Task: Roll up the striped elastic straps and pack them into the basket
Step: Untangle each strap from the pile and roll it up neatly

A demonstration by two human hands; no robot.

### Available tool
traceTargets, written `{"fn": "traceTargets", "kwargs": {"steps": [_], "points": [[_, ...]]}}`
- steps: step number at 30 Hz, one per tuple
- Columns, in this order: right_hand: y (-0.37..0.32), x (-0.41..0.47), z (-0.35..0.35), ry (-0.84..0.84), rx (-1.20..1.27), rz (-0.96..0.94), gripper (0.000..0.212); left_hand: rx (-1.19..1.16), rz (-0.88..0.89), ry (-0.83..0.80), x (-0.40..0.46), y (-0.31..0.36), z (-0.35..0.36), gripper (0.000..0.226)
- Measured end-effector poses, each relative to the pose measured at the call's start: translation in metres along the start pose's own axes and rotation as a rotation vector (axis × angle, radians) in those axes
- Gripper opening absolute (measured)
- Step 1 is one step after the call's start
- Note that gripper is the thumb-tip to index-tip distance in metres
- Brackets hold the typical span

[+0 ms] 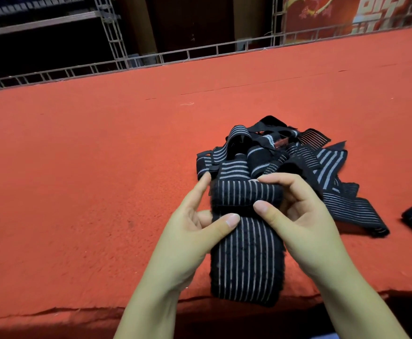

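Red carpet (78,167) covers the stage, metal truss (112,33) behind, where her left hand (195,231) and right hand (295,216) both pinch a half-rolled striped strap (246,253) before a tangled pile (285,155).

red felt table (90,167) carries heaped striped straps (297,155).
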State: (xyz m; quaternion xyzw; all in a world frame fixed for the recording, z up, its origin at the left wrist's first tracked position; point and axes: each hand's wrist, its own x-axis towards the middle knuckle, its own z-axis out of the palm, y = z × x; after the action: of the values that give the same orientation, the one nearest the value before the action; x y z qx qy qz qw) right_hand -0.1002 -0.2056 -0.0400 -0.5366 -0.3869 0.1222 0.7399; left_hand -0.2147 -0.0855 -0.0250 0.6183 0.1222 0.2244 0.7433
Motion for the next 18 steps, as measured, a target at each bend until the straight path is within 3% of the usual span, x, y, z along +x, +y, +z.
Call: {"fn": "traceTargets", "kwargs": {"steps": [2, 6, 10, 14, 18], "points": [[-0.002, -0.001, -0.002, -0.055, -0.078, -0.032, 0.028, -0.033, -0.013, 0.007, -0.001, 0.003, -0.001, 0.079], [-0.005, 0.001, -0.004, -0.120, -0.163, -0.103, 0.029, -0.063, -0.027, 0.001, -0.005, 0.009, 0.002, 0.056], [-0.003, 0.001, -0.007, -0.158, -0.096, -0.038, 0.033, -0.064, -0.013, 0.014, -0.007, 0.012, 0.006, 0.037], [-0.003, 0.001, -0.007, -0.175, 0.042, 0.065, 0.025, -0.050, -0.007, 0.030, -0.006, 0.009, 0.003, 0.031], [0.002, 0.003, -0.006, -0.103, 0.113, 0.261, 0.064, -0.019, -0.011, 0.014, -0.005, 0.004, -0.005, 0.029]]}}
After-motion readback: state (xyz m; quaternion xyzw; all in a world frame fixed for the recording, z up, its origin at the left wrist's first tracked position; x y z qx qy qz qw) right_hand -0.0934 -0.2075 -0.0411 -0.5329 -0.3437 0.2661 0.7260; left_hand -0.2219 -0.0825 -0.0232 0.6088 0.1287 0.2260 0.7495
